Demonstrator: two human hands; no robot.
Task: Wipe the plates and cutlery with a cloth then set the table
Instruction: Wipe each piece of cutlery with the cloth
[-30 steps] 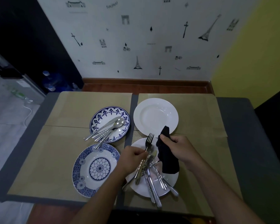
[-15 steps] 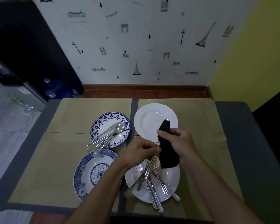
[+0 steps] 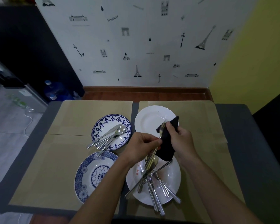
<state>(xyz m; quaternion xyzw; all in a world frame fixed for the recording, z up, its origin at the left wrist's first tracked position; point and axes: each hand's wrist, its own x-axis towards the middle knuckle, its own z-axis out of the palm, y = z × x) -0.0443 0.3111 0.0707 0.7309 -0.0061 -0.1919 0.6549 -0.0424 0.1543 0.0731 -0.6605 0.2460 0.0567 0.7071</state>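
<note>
My left hand (image 3: 140, 147) grips the handle of a fork (image 3: 162, 128) lifted over the table's middle. My right hand (image 3: 181, 139) holds a black cloth (image 3: 167, 143) wrapped around the fork's upper part, its tines peeking out at the cloth's top edge. Below them a white plate (image 3: 170, 180) carries a pile of several forks and spoons (image 3: 153, 188). A plain white plate (image 3: 149, 122) lies behind my hands. A blue-rimmed plate (image 3: 102, 125) at centre left bears several spoons and knives (image 3: 111, 136). A blue patterned plate (image 3: 95, 175) sits bare at front left.
Tan placemats (image 3: 87, 113) cover the grey table (image 3: 242, 143), with bare mat at the back left and along the right side. The table stands against a white decorated wall. Blue water bottles (image 3: 53, 90) stand on the floor to the left.
My left hand has lifted a fork off the front white plate and raised it. My right hand has closed the black cloth around the fork's head.
</note>
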